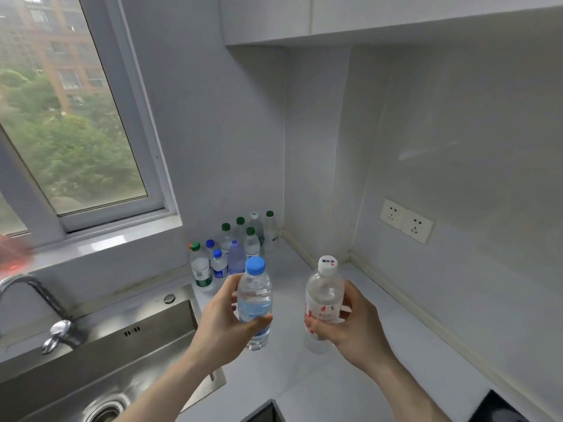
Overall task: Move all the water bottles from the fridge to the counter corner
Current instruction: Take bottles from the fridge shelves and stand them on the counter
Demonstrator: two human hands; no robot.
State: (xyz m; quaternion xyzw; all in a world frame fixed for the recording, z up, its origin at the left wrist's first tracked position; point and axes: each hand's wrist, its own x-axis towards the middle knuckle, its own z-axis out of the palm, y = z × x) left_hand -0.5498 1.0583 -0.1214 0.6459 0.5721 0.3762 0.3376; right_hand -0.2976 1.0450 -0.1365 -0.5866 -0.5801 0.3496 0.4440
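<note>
My left hand (pixel 224 324) grips a clear blue-capped water bottle (pixel 255 295) upright above the white counter (pixel 359 376). My right hand (pixel 355 325) holds a white-capped bottle with a red-and-white label (pixel 323 296), also upright. Both bottles hang in front of a cluster of several water bottles (pixel 236 248) with green, blue and white caps. That cluster stands in the counter corner against the wall below the window. The fridge is out of view.
A steel sink (pixel 100 354) with a chrome tap (pixel 45 312) lies to the left of my hands. The window (pixel 70 117) is above it. Two wall sockets (pixel 406 220) sit on the right wall. A dark hob corner (pixel 499 409) shows bottom right.
</note>
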